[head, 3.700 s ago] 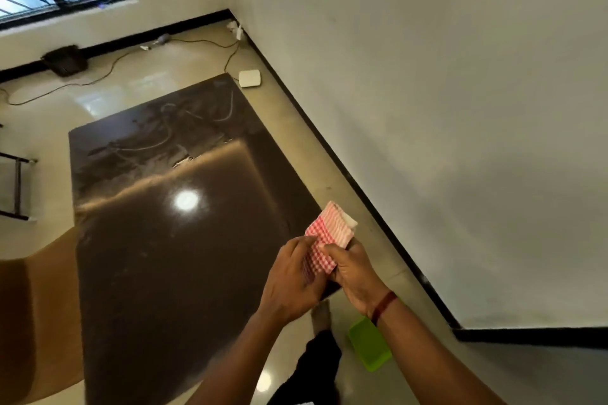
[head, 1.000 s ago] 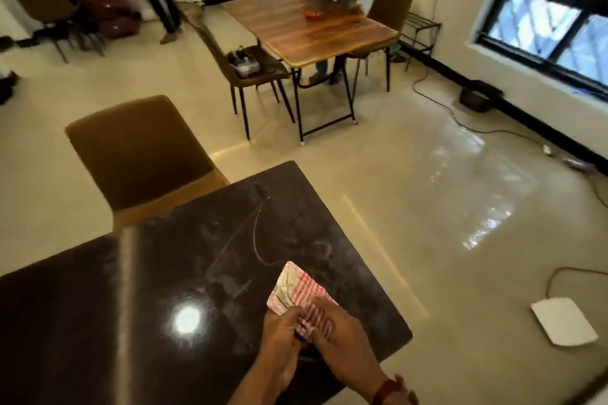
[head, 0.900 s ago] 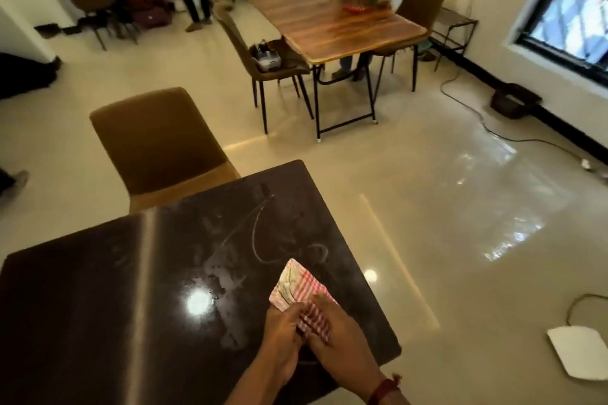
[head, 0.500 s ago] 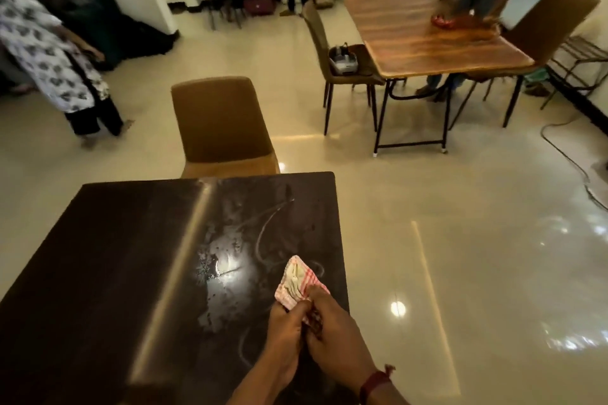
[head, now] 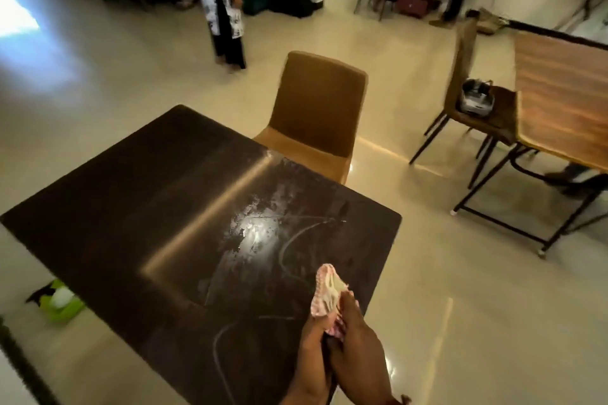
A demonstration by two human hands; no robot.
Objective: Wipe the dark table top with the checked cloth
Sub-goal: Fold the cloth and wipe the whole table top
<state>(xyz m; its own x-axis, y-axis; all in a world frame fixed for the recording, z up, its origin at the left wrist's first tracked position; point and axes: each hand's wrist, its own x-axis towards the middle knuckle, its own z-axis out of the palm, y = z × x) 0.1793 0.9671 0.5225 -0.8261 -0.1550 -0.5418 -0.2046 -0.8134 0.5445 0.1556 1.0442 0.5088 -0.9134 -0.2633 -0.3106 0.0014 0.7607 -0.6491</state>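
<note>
We hold the checked cloth point(head: 327, 296) bunched above the dark worktop point(head: 158, 207), fingers of our left hand point(head: 314, 350) and right hand point(head: 360, 347) pinching it.

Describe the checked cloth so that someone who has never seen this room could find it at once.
Start at the dark table top, the big glossy surface in the middle. Near its right edge, the left hand and right hand meet. The checked cloth is bunched between them: the only pink-and-white fabric there.
</note>
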